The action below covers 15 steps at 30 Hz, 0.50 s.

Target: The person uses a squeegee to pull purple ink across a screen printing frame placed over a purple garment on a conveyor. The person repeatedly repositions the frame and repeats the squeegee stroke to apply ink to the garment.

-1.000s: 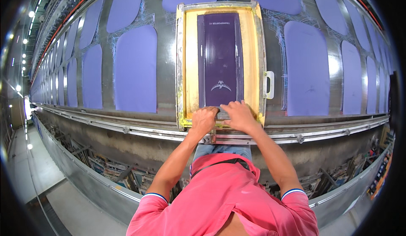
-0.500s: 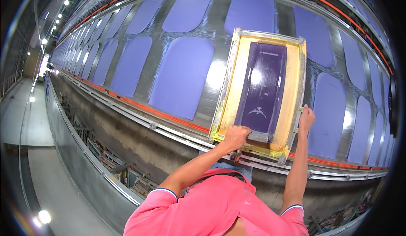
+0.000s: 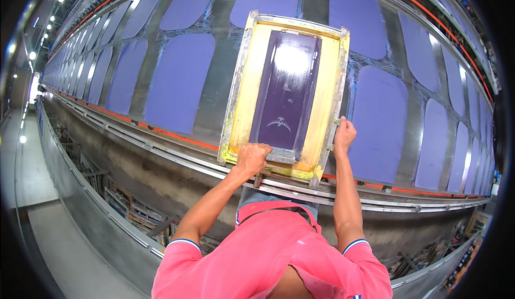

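A yellow-edged screen-printing frame (image 3: 333, 111) with a dark purple inked mesh (image 3: 283, 90) stands before me over the long table. A pale fan-shaped design shows near the mesh's close end. Across that end lies a grey squeegee-like bar (image 3: 281, 154). My left hand (image 3: 253, 158) is closed at the frame's near edge, beside the bar's left end; its fingertips are hidden. My right hand (image 3: 344, 134) is closed on the frame's right side. Blue-violet rounded panels lie on both sides, one to the left (image 3: 181, 82) and another to the right (image 3: 377, 122).
The dark shiny table (image 3: 217, 103) carries rows of similar panels far to the left and right. A metal rail (image 3: 177, 152) and an orange strip (image 3: 188, 140) run along its near edge. A grey low wall (image 3: 80, 192) and walkway (image 3: 59, 245) lie at lower left.
The whole view has shifted, so frame, panels and hands appear further left and higher. Both hands keep their places on the frame. I cannot tell whether the frame itself moved slightly.
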Motion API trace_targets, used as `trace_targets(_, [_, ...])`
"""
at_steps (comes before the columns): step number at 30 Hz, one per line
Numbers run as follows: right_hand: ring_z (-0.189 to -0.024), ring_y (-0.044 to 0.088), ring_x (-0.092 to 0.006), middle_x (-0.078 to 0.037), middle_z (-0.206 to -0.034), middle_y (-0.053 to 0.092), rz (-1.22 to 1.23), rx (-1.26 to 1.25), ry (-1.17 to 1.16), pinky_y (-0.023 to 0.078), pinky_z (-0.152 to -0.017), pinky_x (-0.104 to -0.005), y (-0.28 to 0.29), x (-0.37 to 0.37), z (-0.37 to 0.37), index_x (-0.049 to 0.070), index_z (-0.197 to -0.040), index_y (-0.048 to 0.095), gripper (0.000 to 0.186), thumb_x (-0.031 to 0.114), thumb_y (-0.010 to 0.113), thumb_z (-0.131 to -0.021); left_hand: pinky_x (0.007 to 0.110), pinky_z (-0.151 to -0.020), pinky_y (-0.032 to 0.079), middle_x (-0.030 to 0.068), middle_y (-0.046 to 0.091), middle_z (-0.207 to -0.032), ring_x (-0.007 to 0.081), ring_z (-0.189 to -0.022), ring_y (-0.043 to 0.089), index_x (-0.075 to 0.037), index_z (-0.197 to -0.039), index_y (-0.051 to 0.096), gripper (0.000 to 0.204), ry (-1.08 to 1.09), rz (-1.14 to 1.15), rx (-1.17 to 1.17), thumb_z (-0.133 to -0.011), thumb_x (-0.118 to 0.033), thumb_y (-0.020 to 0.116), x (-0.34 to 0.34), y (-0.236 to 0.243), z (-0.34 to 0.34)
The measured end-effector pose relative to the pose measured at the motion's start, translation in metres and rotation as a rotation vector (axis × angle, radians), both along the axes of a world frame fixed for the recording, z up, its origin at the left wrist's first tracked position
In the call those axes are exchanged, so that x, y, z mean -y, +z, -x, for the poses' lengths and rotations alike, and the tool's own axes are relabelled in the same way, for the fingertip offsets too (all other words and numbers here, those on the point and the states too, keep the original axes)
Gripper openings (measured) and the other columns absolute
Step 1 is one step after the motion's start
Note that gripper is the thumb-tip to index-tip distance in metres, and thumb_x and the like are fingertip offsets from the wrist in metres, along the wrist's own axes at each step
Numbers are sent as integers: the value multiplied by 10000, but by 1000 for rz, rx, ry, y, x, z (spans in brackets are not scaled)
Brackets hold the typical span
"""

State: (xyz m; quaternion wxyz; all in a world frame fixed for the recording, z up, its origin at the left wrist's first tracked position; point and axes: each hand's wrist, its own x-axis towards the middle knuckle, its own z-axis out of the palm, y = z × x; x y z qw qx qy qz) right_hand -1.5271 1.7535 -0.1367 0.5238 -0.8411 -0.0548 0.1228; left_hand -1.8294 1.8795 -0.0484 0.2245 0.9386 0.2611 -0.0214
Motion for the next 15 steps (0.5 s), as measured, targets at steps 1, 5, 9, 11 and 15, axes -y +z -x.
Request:
trace_targets(1, [-616,415,-151,-74,-610,490,-15,-29,-1,375,-590,-380,0,-5,7,-64,-750,579,393,261,631,-965,424,-743,586,127,754,-994,319,-887,728,-79,-1005,755,352,-7,5,-2,-699,18,612,-8,4,10])
trace_targets(5, [-609,429,-167,-120,-610,498,50,62,10,384,-598,-392,-1,-18,18,-78,-782,592,387,263,625,-960,429,-749,580,131,752,-985,322,-882,724,-55,-1002,747,349,-29,22,57,-691,33,614,-26,7,33])
trace_targets(9, [-619,548,-261,-196,-694,629,224,123,27,434,-641,-420,-5,-21,16,-58,-872,678,365,294,619,-949,452,-723,545,134,698,-842,330,-832,692,-40,-837,677,154,-29,24,214,-713,10,601,-12,-7,47])
trace_targets(11, [-669,608,-319,-208,-733,657,251,161,19,454,-668,-437,-9,-24,15,-41,-886,694,366,310,617,-947,441,-750,546,129,703,-878,316,-874,697,-37,-863,673,164,-46,13,139,-718,0,605,0,-15,53])
trace_targets(15, [-835,662,-403,-213,-887,702,341,201,3,495,-774,-471,-11,-23,21,23,-998,732,333,319,584,-964,417,-839,544,131,718,-1016,305,-994,700,-23,-994,678,286,-69,-71,224,-713,-18,625,7,-29,54])
